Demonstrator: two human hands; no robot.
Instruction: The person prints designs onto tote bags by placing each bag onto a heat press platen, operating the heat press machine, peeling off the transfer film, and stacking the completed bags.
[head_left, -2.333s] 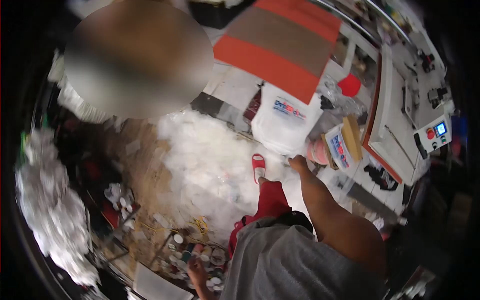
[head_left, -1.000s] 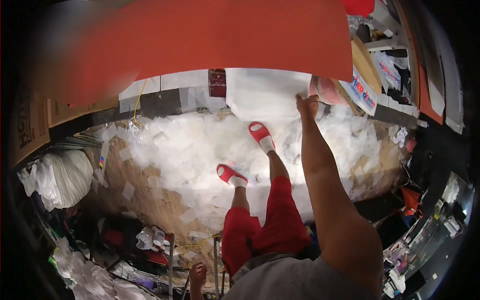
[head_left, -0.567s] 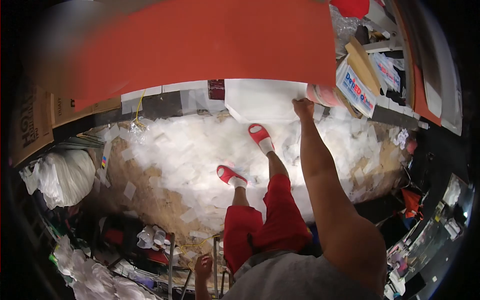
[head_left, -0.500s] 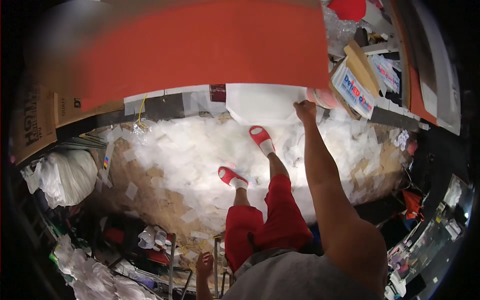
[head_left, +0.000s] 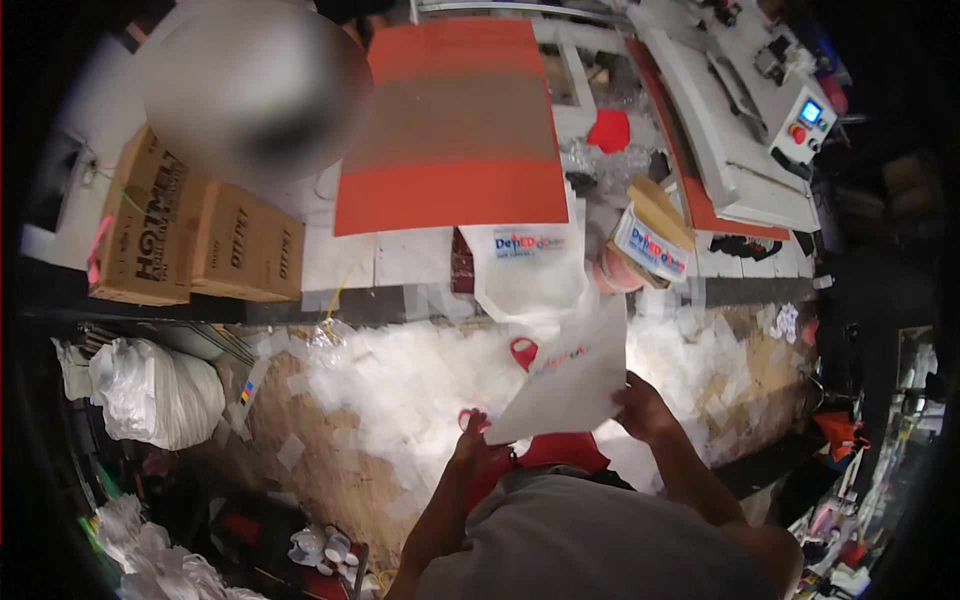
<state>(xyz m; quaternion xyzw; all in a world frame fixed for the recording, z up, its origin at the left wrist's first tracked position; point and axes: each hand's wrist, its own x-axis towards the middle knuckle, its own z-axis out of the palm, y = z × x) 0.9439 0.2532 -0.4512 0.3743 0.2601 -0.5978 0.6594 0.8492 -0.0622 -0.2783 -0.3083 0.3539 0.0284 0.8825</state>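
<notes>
Both arms [head_left: 435, 518] extend forward; the left hand [head_left: 474, 441] pinches at left, the right hand [head_left: 642, 408], slightly farther, at right.

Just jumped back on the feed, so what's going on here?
The person's left hand and right hand hold a white printed sheet between them, tilted, above a floor littered with white scraps. Ahead, a white printed piece sticks out from the near edge of an orange panel. At the right, a control box has its screen lit.
</notes>
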